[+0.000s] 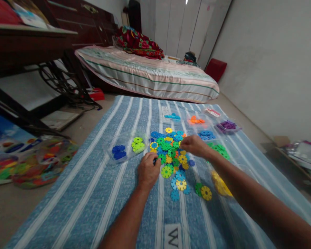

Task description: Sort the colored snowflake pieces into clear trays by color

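Dark blue piece (pixel 154 161) sits in the nearly closed left-hand grip (pixel 148 169).

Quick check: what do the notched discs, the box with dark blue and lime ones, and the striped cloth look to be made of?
Discs: probably plastic, smooth-looking, each flat with bright, even color. Box: likely clear plastic, somewhat shiny; the cloth's white stripe shows through. Cloth: seemingly woven fabric, matte, with mottled blue; the exact fiber I can't tell.
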Demonstrator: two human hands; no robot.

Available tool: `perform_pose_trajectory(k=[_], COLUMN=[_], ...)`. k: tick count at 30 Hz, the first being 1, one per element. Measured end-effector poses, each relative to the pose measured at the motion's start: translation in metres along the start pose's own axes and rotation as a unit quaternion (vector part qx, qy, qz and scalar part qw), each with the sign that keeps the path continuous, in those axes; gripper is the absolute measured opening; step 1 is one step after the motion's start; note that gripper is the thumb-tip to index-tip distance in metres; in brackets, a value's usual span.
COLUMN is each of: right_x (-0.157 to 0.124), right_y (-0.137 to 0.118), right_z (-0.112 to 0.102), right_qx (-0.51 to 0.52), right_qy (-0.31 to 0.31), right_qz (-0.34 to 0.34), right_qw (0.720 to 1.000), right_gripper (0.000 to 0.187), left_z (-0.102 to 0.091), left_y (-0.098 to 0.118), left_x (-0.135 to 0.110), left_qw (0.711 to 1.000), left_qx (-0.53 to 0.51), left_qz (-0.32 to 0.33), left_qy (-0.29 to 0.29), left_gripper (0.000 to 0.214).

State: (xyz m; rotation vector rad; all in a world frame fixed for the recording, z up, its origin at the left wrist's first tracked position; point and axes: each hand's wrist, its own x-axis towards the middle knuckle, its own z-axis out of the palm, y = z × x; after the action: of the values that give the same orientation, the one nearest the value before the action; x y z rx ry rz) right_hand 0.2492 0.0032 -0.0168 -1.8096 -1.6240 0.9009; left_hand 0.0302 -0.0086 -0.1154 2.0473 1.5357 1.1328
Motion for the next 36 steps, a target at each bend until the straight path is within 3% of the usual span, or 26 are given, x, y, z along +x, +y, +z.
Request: perform_pose_trajectory(k=[2,4,8,11,14,22,25,28,31,33,36], right_x=[-0.034,-0.062,-0.09,-0.092,-0.087,-0.069,-0.062,-0.045,-0.011,0.017,0.051], right_y=[0.006,0.011,0.012,0.008,0.007,0.028,0.038,0.036,0.015,-0.006,-0.032], right_z=[0.007,0.015,0.03,0.036,0.04,0.045,0.045,0.037,0.013,-0.007,-0.031], right_qx=[-0.157,-0.265,-0.33,-0.345,-0.352,-0.271,-0.134,0.039,0.119,0.162,0.163], right_qy=[-0.098,-0.149,-0.131,-0.125,-0.135,-0.094,-0.118,-0.15,-0.069,0.072,0.136], right_qz=[-0.055,-0.067,-0.026,0.001,-0.014,0.003,0.014,0.059,0.063,0.055,0.049], right_qw=[0.981,0.95,0.935,0.93,0.926,0.958,0.984,0.986,0.989,0.983,0.976], right_gripper=[0.013,0.012,0.024,0.03,0.026,0.026,0.015,0.022,0.031,0.036,0.033], left_z=[0.0,0.001,0.002,0.002,0.0,-0.002,-0.002,-0.002,-0.003,-0.004,-0.005], left_y=[0.0,0.0,0.0,0.0,0.0,-0.002,-0.003,-0.002,-0.002,-0.001,-0.001], left_x=[0.0,0.001,0.001,0.001,0.001,0.001,0.0,-0.001,-0.001,-0.001,-0.001], left_qw=[1.0,1.0,1.0,1.0,1.0,1.0,1.0,1.0,1.0,1.0,1.0], left_qx=[0.0,0.003,0.005,0.005,0.005,0.001,0.002,-0.001,-0.001,-0.002,-0.007], left_qz=[0.001,0.0,-0.002,-0.003,-0.002,0.008,0.006,0.004,-0.006,-0.008,-0.006], left_qy=[-0.003,-0.004,-0.005,-0.007,-0.006,-0.004,0.001,0.001,-0.005,-0.009,-0.009], left_gripper=[0.007,0.007,0.008,0.008,0.007,0.007,0.007,0.008,0.009,0.008,0.009])
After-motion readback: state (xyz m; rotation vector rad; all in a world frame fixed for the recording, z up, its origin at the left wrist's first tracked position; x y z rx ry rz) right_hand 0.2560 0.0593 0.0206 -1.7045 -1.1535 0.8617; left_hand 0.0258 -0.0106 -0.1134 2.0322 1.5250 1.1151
